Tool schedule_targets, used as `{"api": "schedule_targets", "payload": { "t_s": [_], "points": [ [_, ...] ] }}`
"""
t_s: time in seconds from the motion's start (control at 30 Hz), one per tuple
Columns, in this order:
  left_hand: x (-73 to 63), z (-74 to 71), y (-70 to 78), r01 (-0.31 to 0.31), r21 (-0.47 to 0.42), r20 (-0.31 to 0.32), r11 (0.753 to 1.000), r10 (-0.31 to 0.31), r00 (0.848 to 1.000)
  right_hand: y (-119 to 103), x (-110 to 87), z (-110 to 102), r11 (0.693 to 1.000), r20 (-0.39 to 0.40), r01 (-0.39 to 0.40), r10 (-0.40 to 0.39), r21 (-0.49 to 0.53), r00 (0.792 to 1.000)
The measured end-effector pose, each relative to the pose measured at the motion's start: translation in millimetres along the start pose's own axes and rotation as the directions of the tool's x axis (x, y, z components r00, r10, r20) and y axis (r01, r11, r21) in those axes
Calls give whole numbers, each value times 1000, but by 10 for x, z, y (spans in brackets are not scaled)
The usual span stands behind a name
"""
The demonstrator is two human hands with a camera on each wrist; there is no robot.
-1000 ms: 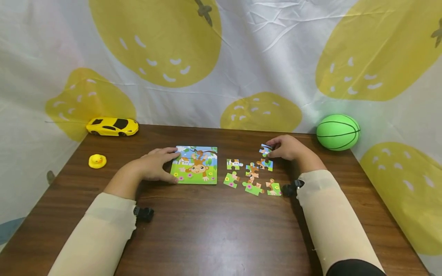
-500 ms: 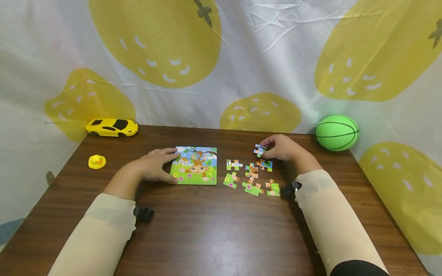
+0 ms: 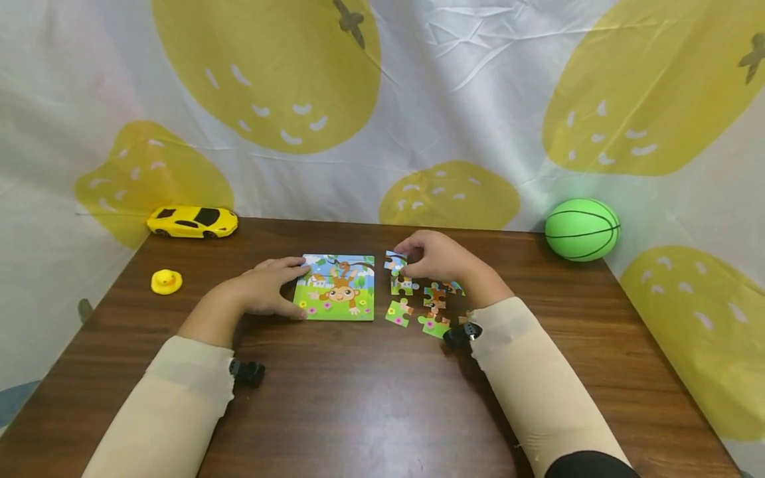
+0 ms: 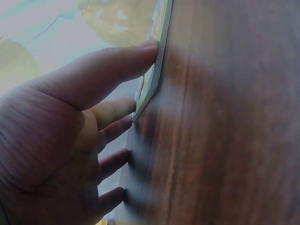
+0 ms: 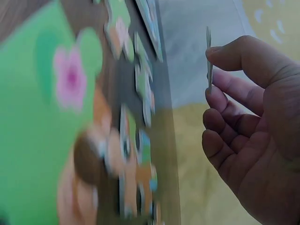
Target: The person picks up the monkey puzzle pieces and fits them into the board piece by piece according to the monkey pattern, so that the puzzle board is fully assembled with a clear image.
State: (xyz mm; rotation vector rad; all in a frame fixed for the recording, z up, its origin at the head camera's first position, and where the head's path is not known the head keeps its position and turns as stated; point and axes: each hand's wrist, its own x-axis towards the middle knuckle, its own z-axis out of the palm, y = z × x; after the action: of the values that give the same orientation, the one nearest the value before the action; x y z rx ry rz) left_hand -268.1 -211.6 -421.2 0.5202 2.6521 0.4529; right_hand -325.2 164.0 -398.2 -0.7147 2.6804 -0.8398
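A square picture board (image 3: 343,307) with a cartoon monkey lies left of centre on the table in the head view. My left hand (image 3: 265,287) rests along its left side, thumb at the near corner and fingertips at the far one. In the left wrist view the thumb presses the board's edge (image 4: 161,65) and the other fingers are spread. Between thumb and fingers my right hand (image 3: 441,257) pinches a blue jigsaw piece (image 3: 392,261), seen edge-on in the right wrist view and held above the table there. Below it lies a jigsaw piece with a house (image 3: 402,285).
Several loose jigsaw pieces lie near the right forearm, including a green one (image 3: 398,313) and a brown one (image 3: 435,295); the forearm partly hides others. A yellow toy car (image 3: 192,222) and rubber duck (image 3: 166,282) stand at left, a green ball (image 3: 582,230) at back right.
My right hand has carried the pinched jigsaw piece leftward from the right of the loose pieces to near the board's right edge. The left hand and board have stayed in place.
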Motion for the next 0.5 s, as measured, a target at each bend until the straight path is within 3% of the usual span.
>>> {"api": "schedule_targets", "payload": {
  "t_s": [0.5],
  "points": [
    [3,-24,-35,-8,2,-12,1000,8,1000,-416,463,320,999,112,10,-6,-33,994]
  ]
}}
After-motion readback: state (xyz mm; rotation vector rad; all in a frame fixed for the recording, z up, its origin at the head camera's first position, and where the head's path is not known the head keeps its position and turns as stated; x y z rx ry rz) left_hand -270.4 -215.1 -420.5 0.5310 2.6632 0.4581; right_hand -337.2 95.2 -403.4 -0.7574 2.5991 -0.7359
